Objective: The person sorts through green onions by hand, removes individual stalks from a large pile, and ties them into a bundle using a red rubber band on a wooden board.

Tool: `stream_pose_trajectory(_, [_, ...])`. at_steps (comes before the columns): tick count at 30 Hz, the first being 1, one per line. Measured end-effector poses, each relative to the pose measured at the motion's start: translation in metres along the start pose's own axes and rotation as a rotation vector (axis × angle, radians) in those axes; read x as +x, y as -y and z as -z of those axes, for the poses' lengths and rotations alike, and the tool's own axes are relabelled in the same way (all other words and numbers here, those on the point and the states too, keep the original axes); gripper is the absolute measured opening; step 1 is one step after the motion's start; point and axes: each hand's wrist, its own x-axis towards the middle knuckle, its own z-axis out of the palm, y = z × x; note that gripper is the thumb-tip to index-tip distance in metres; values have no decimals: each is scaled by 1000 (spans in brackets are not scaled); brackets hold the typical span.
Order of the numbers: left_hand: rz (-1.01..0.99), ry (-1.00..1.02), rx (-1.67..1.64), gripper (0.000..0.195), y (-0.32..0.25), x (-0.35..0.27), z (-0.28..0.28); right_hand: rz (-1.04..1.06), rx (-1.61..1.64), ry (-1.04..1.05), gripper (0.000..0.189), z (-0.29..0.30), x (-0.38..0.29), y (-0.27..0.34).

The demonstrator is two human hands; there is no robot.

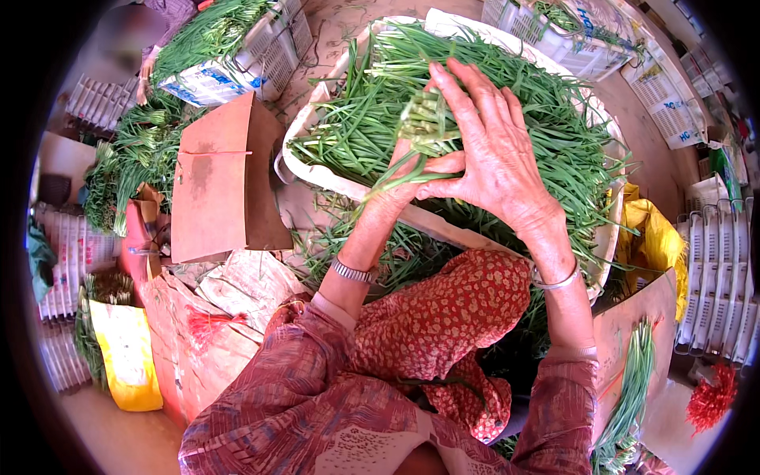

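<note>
My left hand (401,151) is under and behind a small bunch of green chive-like stalks (428,119), gripping it with the pale cut ends turned up towards me. Most of its fingers are hidden by the bunch. On the right of the bunch, my right hand (496,139) has its long fingers stretched up beside the cut ends. A few loose green leaves (404,180) run between its thumb and a bent finger and hang off to the left. Both hands are above a large white plastic tub (332,181) heaped with the same greens (522,77).
A folded cardboard piece (214,178) stands left of the tub. Bundled greens (148,136) and a filled crate (261,65) lie beyond, near another person's hand (143,83). Red ties (208,323) rest on sacking. At right are a tied bundle (632,368) and stacked white crates (715,279).
</note>
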Motion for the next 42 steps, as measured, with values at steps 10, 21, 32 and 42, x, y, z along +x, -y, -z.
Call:
stream_pose_trajectory(10, [194, 304, -185, 121, -23, 21, -10, -116, 164, -72, 97, 20, -18, -20])
stream_pose_trajectory(21, [241, 438, -245, 125, -18, 33, -27, -178, 133, -193, 102, 18, -21, -21])
stream_pose_trajectory(32, [-209, 624, 1267, 137, 47, 102, -22, -427, 620, -645, 49, 78, -41, -50])
stream_pose_trajectory(42, [202, 648, 1351, 125, 104, 132, 52, -128, 662, -1262, 59, 313, -104, -32])
